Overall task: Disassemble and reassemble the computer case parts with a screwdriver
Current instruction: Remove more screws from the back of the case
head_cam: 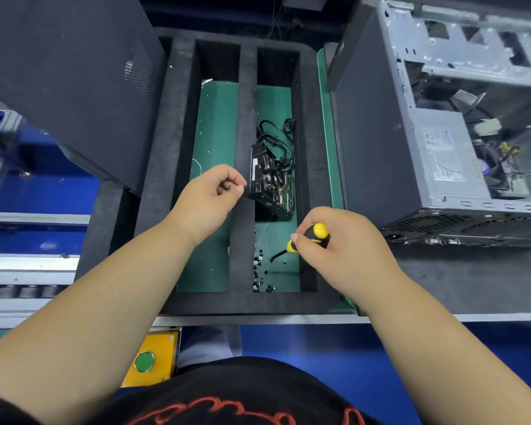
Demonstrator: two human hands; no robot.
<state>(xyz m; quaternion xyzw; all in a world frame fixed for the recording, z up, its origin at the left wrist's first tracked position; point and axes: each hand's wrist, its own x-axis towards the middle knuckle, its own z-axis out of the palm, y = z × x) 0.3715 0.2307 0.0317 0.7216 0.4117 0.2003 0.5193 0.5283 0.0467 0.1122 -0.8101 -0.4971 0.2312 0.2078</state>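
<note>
My right hand [341, 250] grips a yellow-and-black screwdriver [311, 237] over the right slot of a black foam tray [246, 302]; its dark tip points down-left toward several small black screws [259, 268] on the green floor. My left hand [209, 194] hovers over the tray's middle divider with fingers curled and thumb near the fingertips; whether it holds anything I cannot tell. A removed black drive with cables [272, 176] lies in the right slot. The open computer case [460, 124] stands at the right, its power supply showing.
A dark side panel [68, 81] leans at the upper left, overlapping the tray's left edge. The tray's left slot [212, 179] shows bare green mat. A yellow box with a green button [149, 360] sits below the table edge. Blue bins and rails are at far left.
</note>
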